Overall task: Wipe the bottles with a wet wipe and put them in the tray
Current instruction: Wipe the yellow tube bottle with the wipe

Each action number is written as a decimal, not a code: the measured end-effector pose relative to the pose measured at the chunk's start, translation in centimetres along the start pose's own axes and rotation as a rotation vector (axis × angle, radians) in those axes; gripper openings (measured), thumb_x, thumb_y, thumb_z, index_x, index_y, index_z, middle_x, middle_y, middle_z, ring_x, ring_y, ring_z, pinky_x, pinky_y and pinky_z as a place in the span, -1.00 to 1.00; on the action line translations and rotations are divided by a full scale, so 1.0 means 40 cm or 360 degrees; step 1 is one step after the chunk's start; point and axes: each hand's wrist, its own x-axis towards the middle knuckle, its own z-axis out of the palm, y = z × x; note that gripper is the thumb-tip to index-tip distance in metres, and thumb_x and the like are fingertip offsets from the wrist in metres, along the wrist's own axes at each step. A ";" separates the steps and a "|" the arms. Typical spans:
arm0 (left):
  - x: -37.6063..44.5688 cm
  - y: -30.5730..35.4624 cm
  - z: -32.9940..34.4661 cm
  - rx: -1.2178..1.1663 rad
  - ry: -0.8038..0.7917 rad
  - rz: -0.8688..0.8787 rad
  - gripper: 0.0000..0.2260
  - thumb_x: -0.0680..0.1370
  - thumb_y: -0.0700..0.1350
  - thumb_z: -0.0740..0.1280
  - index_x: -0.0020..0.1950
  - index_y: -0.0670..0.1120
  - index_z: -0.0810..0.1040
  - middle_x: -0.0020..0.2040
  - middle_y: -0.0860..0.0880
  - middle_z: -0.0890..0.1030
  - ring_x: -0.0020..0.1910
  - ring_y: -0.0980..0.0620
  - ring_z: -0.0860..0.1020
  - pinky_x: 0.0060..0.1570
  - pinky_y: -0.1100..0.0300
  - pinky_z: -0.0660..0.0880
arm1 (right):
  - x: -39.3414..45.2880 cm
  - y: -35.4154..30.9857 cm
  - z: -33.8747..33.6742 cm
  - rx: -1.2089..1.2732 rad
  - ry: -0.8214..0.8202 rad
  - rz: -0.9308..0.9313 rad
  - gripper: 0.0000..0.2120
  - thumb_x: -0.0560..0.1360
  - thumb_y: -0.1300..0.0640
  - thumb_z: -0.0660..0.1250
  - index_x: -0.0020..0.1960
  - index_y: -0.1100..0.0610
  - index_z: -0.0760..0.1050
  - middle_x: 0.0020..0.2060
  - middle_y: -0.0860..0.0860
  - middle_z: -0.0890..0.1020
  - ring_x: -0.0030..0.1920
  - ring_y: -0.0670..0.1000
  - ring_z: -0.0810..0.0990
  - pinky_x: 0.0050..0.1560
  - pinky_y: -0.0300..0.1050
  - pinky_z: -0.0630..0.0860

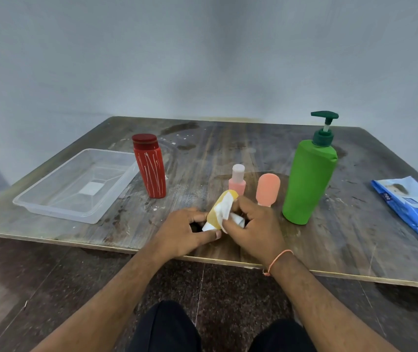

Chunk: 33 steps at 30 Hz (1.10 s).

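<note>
My left hand (185, 232) grips the white cap end of a small yellow bottle (215, 214), tilted just above the table's front edge. My right hand (253, 229) holds a crumpled white wet wipe (224, 210) pressed against the bottle's side. A clear plastic tray (50, 199) lies at the left with nothing in it. Beside the tray stands a red bottle (150, 166). Behind my hands stand a small pink bottle (237, 180) and an orange-pink tube (267, 189). A tall green pump bottle (308, 179) stands at the right.
A blue pack of wet wipes (414, 207) lies at the table's right edge. The worn wooden table (215, 143) ends just before my wrists, with my knees and a dark floor below. A grey wall rises behind the table.
</note>
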 end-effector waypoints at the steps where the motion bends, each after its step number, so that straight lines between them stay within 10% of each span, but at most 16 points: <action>1: 0.000 0.000 -0.002 -0.0007 -0.0011 0.0001 -0.72 0.44 0.20 0.54 0.14 0.25 0.74 -0.01 0.20 0.70 0.02 0.18 0.65 0.14 -0.05 0.59 | -0.001 0.002 0.002 0.0016 -0.0052 -0.0019 -0.83 0.45 0.06 0.52 -0.16 0.00 0.52 -0.35 -0.13 0.58 -0.33 -0.08 0.54 -0.30 -0.04 0.51; 12: -0.002 0.006 -0.003 -0.0006 -0.0074 0.0010 -0.56 0.38 0.37 0.45 0.18 0.23 0.73 0.00 0.21 0.70 0.02 0.18 0.65 0.13 -0.05 0.60 | 0.015 0.012 -0.009 0.0105 0.0380 0.0269 -0.92 0.56 0.03 0.43 -0.06 -0.05 0.54 -0.34 -0.14 0.62 -0.34 -0.09 0.59 -0.34 -0.08 0.49; 23: -0.008 0.018 -0.011 -0.0179 -0.0079 -0.0054 -0.79 0.54 0.04 0.56 0.17 0.14 0.73 -0.02 0.18 0.75 -0.01 0.18 0.70 0.10 0.07 0.62 | -0.003 0.008 -0.001 0.0172 -0.0209 -0.0062 -0.82 0.44 0.07 0.54 -0.21 -0.01 0.54 -0.31 -0.11 0.62 -0.30 -0.07 0.56 -0.29 0.00 0.52; 33: -0.012 0.019 -0.012 -0.0216 -0.0131 -0.0027 -0.83 0.57 0.04 0.53 0.15 0.12 0.73 -0.06 0.11 0.73 -0.04 0.08 0.70 0.04 0.13 0.59 | 0.014 0.011 -0.005 0.0140 0.0277 0.0221 -0.94 0.55 -0.03 0.45 -0.01 -0.09 0.59 -0.26 -0.21 0.67 -0.28 -0.15 0.63 -0.29 -0.11 0.53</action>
